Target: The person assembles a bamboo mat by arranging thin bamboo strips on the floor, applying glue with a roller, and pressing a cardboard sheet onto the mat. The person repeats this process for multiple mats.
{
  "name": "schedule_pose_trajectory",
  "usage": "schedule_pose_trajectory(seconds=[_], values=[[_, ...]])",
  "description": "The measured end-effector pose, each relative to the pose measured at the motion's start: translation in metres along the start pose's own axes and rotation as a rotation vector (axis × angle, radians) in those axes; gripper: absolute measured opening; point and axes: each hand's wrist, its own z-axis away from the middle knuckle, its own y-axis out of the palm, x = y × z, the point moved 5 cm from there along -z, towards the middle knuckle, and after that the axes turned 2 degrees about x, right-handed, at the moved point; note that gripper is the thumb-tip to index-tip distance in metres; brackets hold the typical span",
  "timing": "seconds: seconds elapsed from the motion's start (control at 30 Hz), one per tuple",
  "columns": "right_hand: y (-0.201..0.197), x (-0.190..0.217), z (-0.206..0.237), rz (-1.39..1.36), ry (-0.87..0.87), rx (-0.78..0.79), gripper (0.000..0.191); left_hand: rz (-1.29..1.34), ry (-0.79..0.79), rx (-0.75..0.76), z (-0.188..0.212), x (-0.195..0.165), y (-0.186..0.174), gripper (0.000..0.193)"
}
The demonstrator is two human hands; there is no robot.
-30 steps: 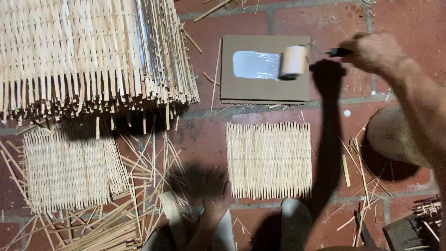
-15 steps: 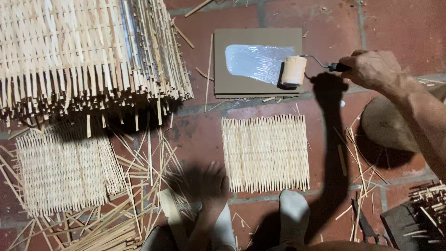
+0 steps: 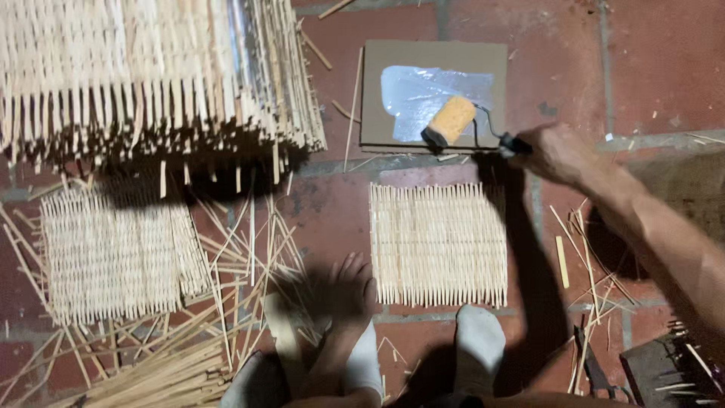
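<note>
While the right hand (image 3: pixel 555 153) grips the handle of a small paint roller (image 3: pixel 451 121), fingers wrapped tight around it, the yellow foam head sits tilted on the brown board (image 3: pixel 434 53) in the upper middle of the frame, right at the lower edge of the shiny wet patch (image 3: pixel 423 91) there. Compared with a second ago, the roller has swung round: it was at the right end of the patch and sitting square, now it's angled and lower down, so it looks to me like it's being worked back and forth through the wet stuff to load up the foam.

The left hand (image 3: pixel 349 291) hangs in the lower middle, fingers spread and loose, holding nothing, just left of the small woven mat (image 3: pixel 438 243) lying flat on the red brick floor (image 3: pixel 664 60). That mat hasn't shifted and looks dry, nothing rolled onto it as far as I can tell.

Upper left is a big stack of woven mats (image 3: pixel 151 75), below it another single mat (image 3: pixel 113 253) on a mess of loose cane strips (image 3: pixel 174 370). Two socked feet (image 3: pixel 479 340) poke in at the bottom edge.
</note>
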Motion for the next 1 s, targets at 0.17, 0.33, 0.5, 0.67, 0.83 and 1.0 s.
schedule_pose_trajectory(seconds=[0.17, 0.33, 0.5, 0.67, 0.83, 1.0], values=[[0.056, 0.058, -0.007, -0.580, 0.255, -0.231, 0.041, 0.019, -0.097, 0.099, -0.004, 0.004, 0.000, 0.030], [0.029, 0.084, -0.077, -0.516, 0.198, -0.386, 0.042, 0.005, -0.047, 0.083, -0.004, 0.005, -0.003, 0.031], [0.009, 0.072, -0.130, -0.334, 0.198, -0.219, 0.040, 0.056, -0.004, 0.049, 0.000, 0.008, -0.005, 0.032], [-0.003, 0.017, -0.063, -0.021, 0.148, -0.166, 0.037, 0.088, 0.017, 0.020, 0.003, 0.004, -0.007, 0.031], [0.007, -0.030, 0.052, -0.209, 0.447, -0.052, 0.038, 0.074, -0.013, 0.052, 0.003, 0.003, -0.005, 0.032], [0.025, -0.029, 0.037, -0.425, 0.516, -0.221, 0.038, 0.021, -0.069, 0.139, 0.001, 0.003, 0.001, 0.031]])
